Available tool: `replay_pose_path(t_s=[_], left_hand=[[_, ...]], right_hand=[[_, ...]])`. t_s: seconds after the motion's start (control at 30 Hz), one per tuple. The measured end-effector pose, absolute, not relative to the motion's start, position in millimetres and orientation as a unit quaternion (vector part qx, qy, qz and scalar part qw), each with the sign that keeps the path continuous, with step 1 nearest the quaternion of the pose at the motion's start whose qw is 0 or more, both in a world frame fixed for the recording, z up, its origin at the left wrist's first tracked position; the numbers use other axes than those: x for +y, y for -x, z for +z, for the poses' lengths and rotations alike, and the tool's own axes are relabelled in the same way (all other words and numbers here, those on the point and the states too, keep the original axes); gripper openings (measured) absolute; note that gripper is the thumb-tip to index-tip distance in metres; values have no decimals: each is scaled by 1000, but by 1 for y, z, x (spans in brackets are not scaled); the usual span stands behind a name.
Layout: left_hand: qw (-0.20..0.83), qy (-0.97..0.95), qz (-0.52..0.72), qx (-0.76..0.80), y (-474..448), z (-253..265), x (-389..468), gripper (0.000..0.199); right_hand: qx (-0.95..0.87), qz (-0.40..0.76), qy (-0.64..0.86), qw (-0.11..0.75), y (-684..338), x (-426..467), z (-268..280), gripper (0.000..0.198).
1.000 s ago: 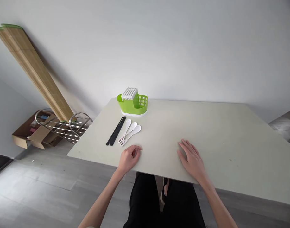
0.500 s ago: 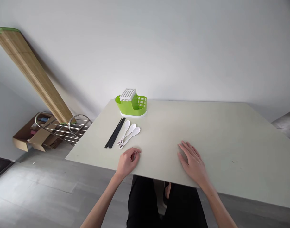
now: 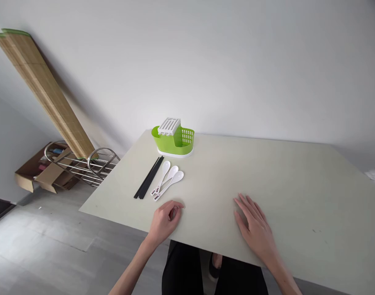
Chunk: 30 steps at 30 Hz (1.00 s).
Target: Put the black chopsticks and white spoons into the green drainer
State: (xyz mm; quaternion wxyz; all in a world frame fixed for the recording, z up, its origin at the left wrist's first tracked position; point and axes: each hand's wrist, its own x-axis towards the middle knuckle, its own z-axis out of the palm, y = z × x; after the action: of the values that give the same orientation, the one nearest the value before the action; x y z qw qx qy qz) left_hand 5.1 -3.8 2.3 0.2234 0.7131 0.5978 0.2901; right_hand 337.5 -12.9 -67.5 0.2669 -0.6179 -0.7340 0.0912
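Note:
My left hand (image 3: 166,220) rests on its side at the table's near edge, fingers curled in toward the thumb, with nothing seen in them. Just beyond it lie three white spoons (image 3: 172,180), fanned out with their handles toward me. To their left is a bundle of black chopsticks (image 3: 148,178). Behind these stands a green cutlery basket (image 3: 166,145) with a white slatted top piece (image 3: 169,126) and a white base. My right hand (image 3: 257,230) lies palm down on the bare tabletop, fingers stretched out, holding nothing.
The pale table (image 3: 267,176) meets a plain wall at the back. On the floor to the left are a metal rack (image 3: 95,166) and an open cardboard box (image 3: 52,172). A rolled bamboo mat (image 3: 46,90) leans there against the wall.
The view has shifted slightly, so the table, its items and both hands appear a little lower. Neither hand has visibly changed its pose or its place on the table.

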Motion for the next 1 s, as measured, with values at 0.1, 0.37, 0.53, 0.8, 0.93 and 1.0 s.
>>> replay_pose_path(t_s=[0.1, 0.37, 0.53, 0.8, 0.93, 1.0], left_hand=[[222, -713, 293, 597, -5, 2, -4, 23], [210, -722, 295, 590, -4, 1, -5, 23], [196, -727, 296, 588, -1, -3, -4, 22], [234, -718, 286, 590, 4, 1, -3, 26], [247, -711, 288, 592, 4, 2, -3, 25], [247, -709, 289, 593, 4, 0, -3, 24]], right_hand=[[-746, 72, 614, 246, -335, -11, -71, 59], [-761, 41, 609, 221, -316, 17, -83, 61], [-781, 61, 587, 203, -289, 57, -85, 63], [-818, 23, 520, 247, -201, 147, -25, 69], [-834, 13, 498, 235, -168, 189, -4, 75], [-843, 13, 493, 213, -160, 204, -2, 81]])
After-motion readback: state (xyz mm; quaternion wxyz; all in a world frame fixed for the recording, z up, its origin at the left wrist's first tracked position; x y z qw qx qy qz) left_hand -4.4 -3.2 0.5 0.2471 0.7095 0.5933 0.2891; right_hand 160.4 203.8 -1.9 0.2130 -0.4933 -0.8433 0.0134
